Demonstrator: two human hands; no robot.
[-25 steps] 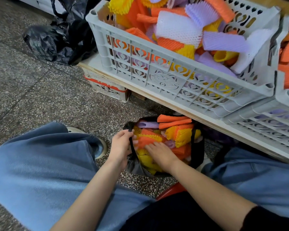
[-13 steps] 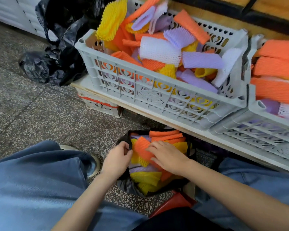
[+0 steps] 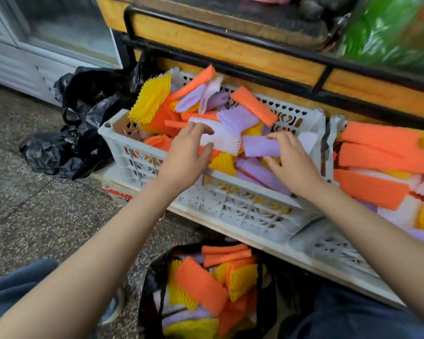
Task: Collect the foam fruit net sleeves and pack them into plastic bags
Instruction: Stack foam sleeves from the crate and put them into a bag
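Left hand [image 3: 185, 155], grip wide, brackets the ribbed white sleeve [image 3: 227, 140]. Right hand [image 3: 294, 165] at 3 o'clock, grip wide, touches the purple sleeve [image 3: 260, 146].

Blurred green shape [image 3: 389, 28] top right, right crate [image 3: 338, 250] cut by frame edge, black bag [image 3: 148, 297] bottom cropped

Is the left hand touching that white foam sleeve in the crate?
Cannot tell. In the head view the left hand overlaps the white foam sleeve, but contact or hovering isn't plain.
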